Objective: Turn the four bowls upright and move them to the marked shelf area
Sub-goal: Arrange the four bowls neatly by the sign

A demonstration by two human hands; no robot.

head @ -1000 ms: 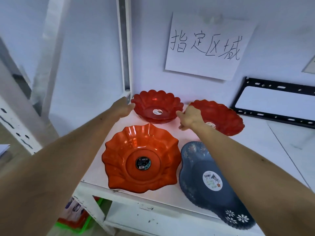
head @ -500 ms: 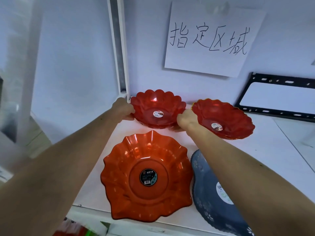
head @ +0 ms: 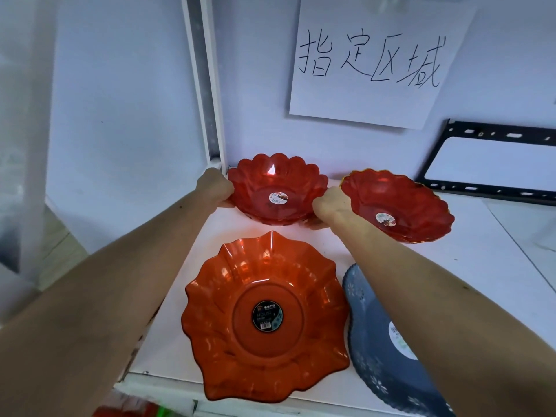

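Observation:
Four bowls stand upright on the white shelf (head: 469, 266). A red petal-rimmed bowl (head: 264, 182) sits at the back left corner; my left hand (head: 213, 188) grips its left rim and my right hand (head: 331, 206) grips its right rim. A red scalloped bowl with a gold edge (head: 415, 203) sits just right of it. A large orange wavy bowl (head: 240, 341) lies at the front. Beside it a blue-grey flowered bowl (head: 376, 356) is partly hidden under my right forearm. A paper sign with handwritten characters (head: 373, 58) hangs on the wall above.
A white upright post (head: 204, 85) rises at the shelf's back left corner, next to my left hand. A black metal frame (head: 469, 188) leans against the wall at the back right. Red and green items (head: 135, 407) show below the shelf's front edge.
Both hands have closed onto the rim of the red petal-rimmed bowl and it now sits against the back left corner. The view has moved closer to the shelf.

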